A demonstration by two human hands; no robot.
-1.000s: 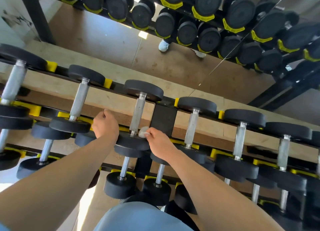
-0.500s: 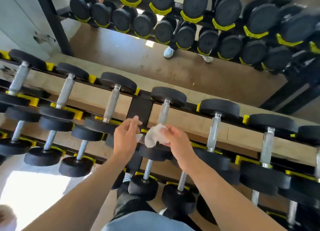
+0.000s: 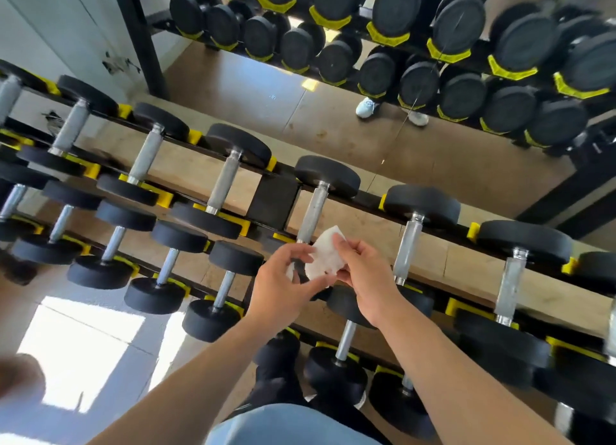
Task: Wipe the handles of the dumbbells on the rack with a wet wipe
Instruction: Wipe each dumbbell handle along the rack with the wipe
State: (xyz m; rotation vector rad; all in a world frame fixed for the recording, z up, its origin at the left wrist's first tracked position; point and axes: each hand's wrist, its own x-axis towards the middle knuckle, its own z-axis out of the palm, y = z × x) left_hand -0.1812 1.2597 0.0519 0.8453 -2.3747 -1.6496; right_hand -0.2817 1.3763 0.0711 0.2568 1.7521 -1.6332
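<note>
A white wet wipe (image 3: 325, 256) is spread between both hands, in front of the rack's upper row. My left hand (image 3: 283, 286) pinches its lower left edge. My right hand (image 3: 361, 273) pinches its right side with thumb and fingers. Just behind the wipe stands a black dumbbell with a grey metal handle (image 3: 313, 213); the wipe's top corner overlaps the handle's lower end in the picture. More dumbbells lie side by side on the black and yellow rack (image 3: 275, 199), their handles (image 3: 225, 183) pointing away from me.
A lower row of smaller dumbbells (image 3: 220, 293) sits under my hands. A mirror behind the rack shows a reflection of stacked dumbbells (image 3: 463, 41) and white shoes (image 3: 366, 108). Sunlit floor (image 3: 80, 348) lies at the lower left.
Both hands left the dumbbell they were at, rose and came together, and the wipe, balled up before, now opens out between them. The view has shifted right along the rack.
</note>
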